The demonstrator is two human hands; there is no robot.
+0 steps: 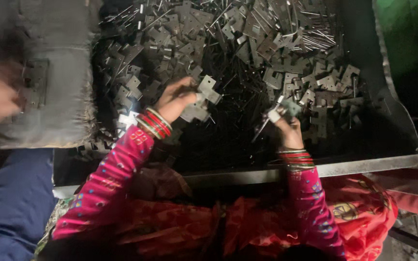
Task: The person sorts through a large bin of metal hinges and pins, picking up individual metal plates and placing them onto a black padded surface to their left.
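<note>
Dark metal tray (388,121) with raised rim, its near edge a pale steel lip running just below both wrists. Heaped on it: flat grey metal stampings (286,72), notched and cross-shaped, piled thickest beyond and to the right of the right hand (286,126). Thin metal pins (310,41) lie in a loose bundle far beyond that hand. Between the two hands, bare dark tray floor. More stampings beyond the left hand (175,99). Left of it, a grey cloth-covered slab (64,72) carries one flat plate (35,84).

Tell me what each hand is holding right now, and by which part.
The left hand pinches flat notched metal plates at their near edge. The right hand grips a smaller metal piece with a thin pin at one end; the exact hold is unclear.
</note>
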